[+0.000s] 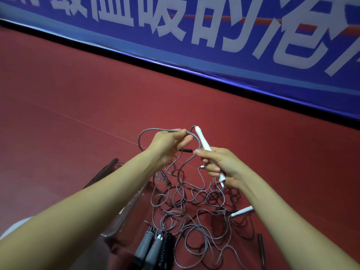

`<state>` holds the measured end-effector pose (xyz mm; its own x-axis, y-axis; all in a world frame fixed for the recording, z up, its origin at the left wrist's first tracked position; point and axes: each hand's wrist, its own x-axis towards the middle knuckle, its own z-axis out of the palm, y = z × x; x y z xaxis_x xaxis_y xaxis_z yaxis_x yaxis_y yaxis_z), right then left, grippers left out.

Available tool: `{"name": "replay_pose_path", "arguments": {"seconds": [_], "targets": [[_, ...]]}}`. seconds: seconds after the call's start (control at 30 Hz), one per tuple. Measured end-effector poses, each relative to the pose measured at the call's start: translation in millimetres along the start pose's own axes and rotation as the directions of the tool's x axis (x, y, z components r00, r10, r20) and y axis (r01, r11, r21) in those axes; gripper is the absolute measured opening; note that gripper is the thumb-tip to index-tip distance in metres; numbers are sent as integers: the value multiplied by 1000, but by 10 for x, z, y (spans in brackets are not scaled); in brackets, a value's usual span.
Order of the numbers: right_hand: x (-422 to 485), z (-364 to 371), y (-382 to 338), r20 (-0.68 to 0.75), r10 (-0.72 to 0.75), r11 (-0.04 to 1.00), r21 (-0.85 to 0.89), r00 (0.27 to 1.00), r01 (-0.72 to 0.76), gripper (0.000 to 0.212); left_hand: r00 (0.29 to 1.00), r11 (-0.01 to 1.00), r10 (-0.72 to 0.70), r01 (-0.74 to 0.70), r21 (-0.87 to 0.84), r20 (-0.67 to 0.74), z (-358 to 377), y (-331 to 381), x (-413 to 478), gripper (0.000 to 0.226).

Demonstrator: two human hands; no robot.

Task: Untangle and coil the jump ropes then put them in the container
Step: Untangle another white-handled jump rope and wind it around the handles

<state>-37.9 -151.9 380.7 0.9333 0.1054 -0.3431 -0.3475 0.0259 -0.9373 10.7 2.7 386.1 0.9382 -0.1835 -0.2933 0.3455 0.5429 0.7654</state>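
Both hands are raised above a tangle of grey jump ropes [194, 203] that lies on the red floor [78, 114]. The left hand [167, 145] pinches a loop of grey cord [155, 130] between thumb and fingertips, its other fingers loosely curled. The right hand [220, 166] is closed around a white handle [203, 142], which tilts up and away, its tip touching the cord beside the left hand. From that loop, cords hang down into the tangle. A second white handle [241, 211] lies on the floor at the tangle's right side, under the right forearm. Near the bottom edge, two grey ribbed handles [151, 248] and a black ribbed handle [165, 248] lie side by side, touching. A clear plastic container [128, 207] sits on the floor just left of the tangle, partly hidden under the left forearm. A blue banner [214, 36] with white characters runs along the far edge of the floor.
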Motion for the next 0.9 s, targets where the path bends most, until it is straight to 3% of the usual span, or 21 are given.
{"name": "replay_pose_path", "arguments": {"seconds": [0.1, 0.13, 0.2, 0.3, 0.37, 0.47, 0.53, 0.7, 0.9], "targets": [[-10, 21, -36, 0, -54, 998, 33, 999, 54, 9, 997, 993, -77, 76, 93, 5, 3, -37, 1, 15], [-15, 16, -60, -18, -81, 995, 62, 997, 82, 8, 990, 964, -140, 130, 230, 24, -8, -67, 0, 22], [-19, -25, -117, -74, -132, 983, 117, 988, 140, 6, 960, 815, -271, 189, 547, 73, -29, -150, -31, 37], [-18, -171, -196, -183, -177, 963, 170, 967, 209, 7, 906, 567, -388, 90, 819, 169, -46, -254, -89, 46], [-11, -278, -211, -241, -191, 956, 173, 951, 236, 5, 883, 506, -425, 47, 861, 201, -68, -265, -120, 43], [2, -361, -182, -283, -186, 958, 159, 941, 237, 2, 883, 469, -372, -87, 879, 287, -138, -257, -121, 20], [19, -401, -148, -304, -175, 969, 115, 936, 219, 10, 910, 542, -256, -146, 828, 328, -157, -251, -108, 15], [46, -338, -59, -265, -150, 988, -77, 952, 134, 18, 956, 904, -111, -16, 426, 271, -48, -67, -98, 5], [-2, -123, 23, 16, -92, 995, -23, 996, 92, 20, 990, 1000, -13, 12, 5, 140, 35, 92, -79, 12]]}}
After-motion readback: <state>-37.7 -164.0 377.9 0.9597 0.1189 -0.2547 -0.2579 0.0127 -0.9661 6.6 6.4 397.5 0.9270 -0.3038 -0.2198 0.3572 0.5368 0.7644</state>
